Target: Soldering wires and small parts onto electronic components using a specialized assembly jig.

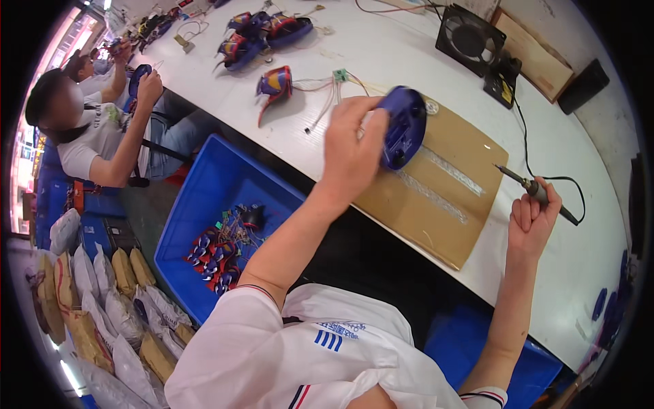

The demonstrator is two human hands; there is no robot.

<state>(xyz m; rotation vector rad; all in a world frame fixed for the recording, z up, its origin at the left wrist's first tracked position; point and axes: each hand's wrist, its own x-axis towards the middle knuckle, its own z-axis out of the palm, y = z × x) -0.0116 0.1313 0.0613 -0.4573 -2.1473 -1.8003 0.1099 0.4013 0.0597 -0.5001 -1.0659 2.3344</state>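
Observation:
My left hand [354, 140] grips a dark blue oval plastic shell [406, 128], tilted up on edge above a brown cardboard sheet [470, 232]. The shell's hollow side, with moulded details, faces right. In my right hand [535, 215] is a soldering iron [528, 183], its fingers closed round the handle and its tip pointing left over the cardboard's right edge. Left of the shell lies a small green circuit board [340, 75] with thin wires. These run toward a blue, yellow and red plastic piece [274, 83] on the white table [381, 41].
Several assembled coloured pieces [262, 34] lie at the back. A black fan [470, 39] and a black box-shaped device [501, 83] stand at the back right. A blue bin [204, 167] with wired parts sits left; beyond it are sacks [122, 307] and a seated co-worker [102, 136].

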